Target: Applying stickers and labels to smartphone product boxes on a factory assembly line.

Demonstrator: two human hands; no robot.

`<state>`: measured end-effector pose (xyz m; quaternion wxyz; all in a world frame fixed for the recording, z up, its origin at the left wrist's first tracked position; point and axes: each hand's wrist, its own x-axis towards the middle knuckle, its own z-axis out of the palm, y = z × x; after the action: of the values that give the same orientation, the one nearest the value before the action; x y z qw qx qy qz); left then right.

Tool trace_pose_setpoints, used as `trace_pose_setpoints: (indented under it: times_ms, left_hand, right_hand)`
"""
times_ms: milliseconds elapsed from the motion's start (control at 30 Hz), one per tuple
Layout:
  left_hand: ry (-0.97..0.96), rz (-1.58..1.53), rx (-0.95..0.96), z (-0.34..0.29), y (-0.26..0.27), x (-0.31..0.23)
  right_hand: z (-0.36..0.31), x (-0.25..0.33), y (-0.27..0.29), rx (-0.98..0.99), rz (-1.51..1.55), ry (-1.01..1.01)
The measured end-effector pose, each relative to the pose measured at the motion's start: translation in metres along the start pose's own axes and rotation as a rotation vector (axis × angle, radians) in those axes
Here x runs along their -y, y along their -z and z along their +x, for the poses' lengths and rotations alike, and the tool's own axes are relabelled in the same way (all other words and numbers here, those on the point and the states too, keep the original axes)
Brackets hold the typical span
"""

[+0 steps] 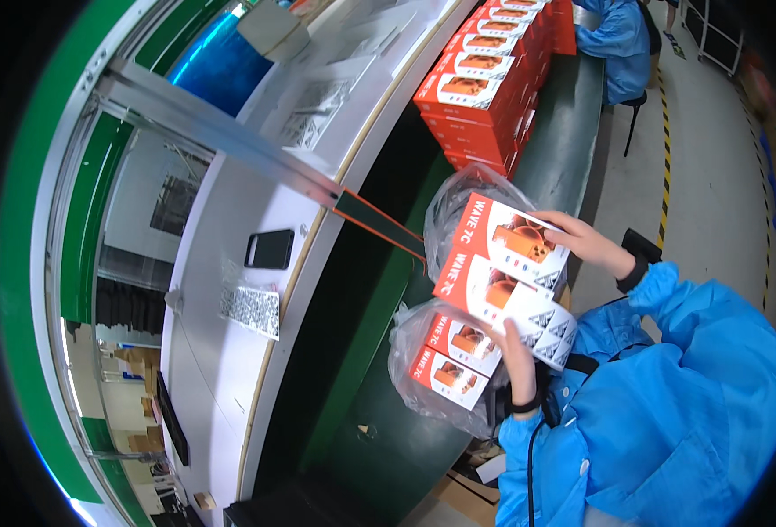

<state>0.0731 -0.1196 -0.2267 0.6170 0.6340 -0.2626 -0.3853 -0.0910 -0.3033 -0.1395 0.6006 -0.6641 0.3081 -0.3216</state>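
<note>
My right hand (590, 246) grips the right end of a red and white box (498, 233), with fingers over its printed face. A similar box (476, 281) lies against it. My left hand (518, 364) is closed on a curled strip of white labels (541, 327) with dark triangular marks, which covers part of that second box. Two smaller-looking boxes (458, 338) of the same kind sit beside my left hand in a clear plastic bag (414, 386). Another clear bag (445, 198) bunches behind the upper boxes.
Stacked red and white boxes (484, 79) stand farther along the dark green surface (353, 457). A white bench (221, 369) on the left bears a black phone (269, 249) and a label sheet (252, 307). A metal post (230, 132) crosses it. A blue-clad person (616, 44) sits beyond.
</note>
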Motion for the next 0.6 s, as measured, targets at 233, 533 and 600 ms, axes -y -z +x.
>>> trace_pose_setpoints:
  times_ms: [233, 533, 600]
  left_hand:
    - [0.037, -0.133, 0.002, 0.034, -0.038, 0.038]
    - [0.38, -0.5, -0.137, 0.027, -0.077, 0.002]
    - [0.284, -0.541, -0.135, 0.025, -0.099, 0.005]
  right_hand:
    - [0.019, -0.077, 0.039, 0.168, 0.599, -0.353]
    - [0.037, -0.111, 0.061, 0.401, 0.602, -0.42]
    - [0.03, -0.058, 0.095, 0.378, 0.666, -0.278]
